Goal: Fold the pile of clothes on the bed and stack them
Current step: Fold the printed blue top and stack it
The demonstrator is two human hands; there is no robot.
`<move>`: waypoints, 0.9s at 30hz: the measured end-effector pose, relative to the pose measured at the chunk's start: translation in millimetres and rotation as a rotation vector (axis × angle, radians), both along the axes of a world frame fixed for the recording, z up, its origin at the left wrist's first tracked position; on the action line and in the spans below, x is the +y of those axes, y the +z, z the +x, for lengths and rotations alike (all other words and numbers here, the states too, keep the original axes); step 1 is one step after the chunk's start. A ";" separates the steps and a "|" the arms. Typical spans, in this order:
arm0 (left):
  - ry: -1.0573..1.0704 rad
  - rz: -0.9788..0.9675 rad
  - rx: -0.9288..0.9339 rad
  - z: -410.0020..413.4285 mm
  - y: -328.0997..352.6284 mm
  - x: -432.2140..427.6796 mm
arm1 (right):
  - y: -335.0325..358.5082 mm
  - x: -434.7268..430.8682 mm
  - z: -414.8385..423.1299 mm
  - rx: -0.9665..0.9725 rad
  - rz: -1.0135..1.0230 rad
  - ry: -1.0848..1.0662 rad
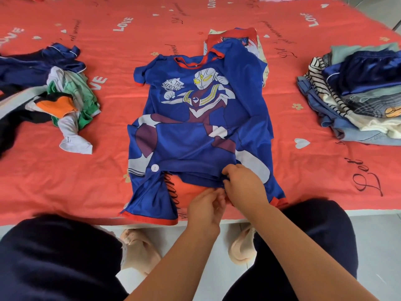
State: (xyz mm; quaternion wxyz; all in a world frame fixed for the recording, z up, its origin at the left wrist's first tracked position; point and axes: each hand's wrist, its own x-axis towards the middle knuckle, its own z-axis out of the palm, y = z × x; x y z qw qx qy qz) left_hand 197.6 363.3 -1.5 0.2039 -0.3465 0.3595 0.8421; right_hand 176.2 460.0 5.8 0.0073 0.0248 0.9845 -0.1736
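A blue shirt [195,118] with red trim and a printed hero figure lies spread on the red bed sheet [138,35], its collar away from me. Matching blue shorts [152,198] lie over its lower part. My right hand [243,185] pinches the blue cloth at the near hem. My left hand [206,207] is right beside it, fingers curled on the same bunched edge. An unfolded pile of clothes [50,94] lies to the left. A folded stack [358,94] stands at the right.
A folded red, white and blue garment [234,38] lies beyond the shirt's collar. The bed's near edge [368,211] runs just in front of my knees, with tiled floor and slippers [240,246] below.
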 end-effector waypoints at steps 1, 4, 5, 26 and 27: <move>-0.008 -0.014 0.005 -1.1 0.5 1.2 | -0.8 3.6 -0.3 0.005 -0.035 -0.014; -0.050 -0.108 0.073 -4.1 2.0 7.0 | 1.5 14.8 0.4 0.047 -0.257 -0.091; -0.070 -0.152 0.107 -4.9 2.3 9.6 | 3.9 18.1 0.9 0.052 -0.336 -0.129; -0.348 -0.761 0.412 -5.7 10.3 3.6 | 18.8 21.0 16.4 0.023 -0.420 -0.049; -0.346 -0.752 0.421 -5.1 10.3 1.9 | 19.6 20.7 17.0 0.030 -0.430 -0.060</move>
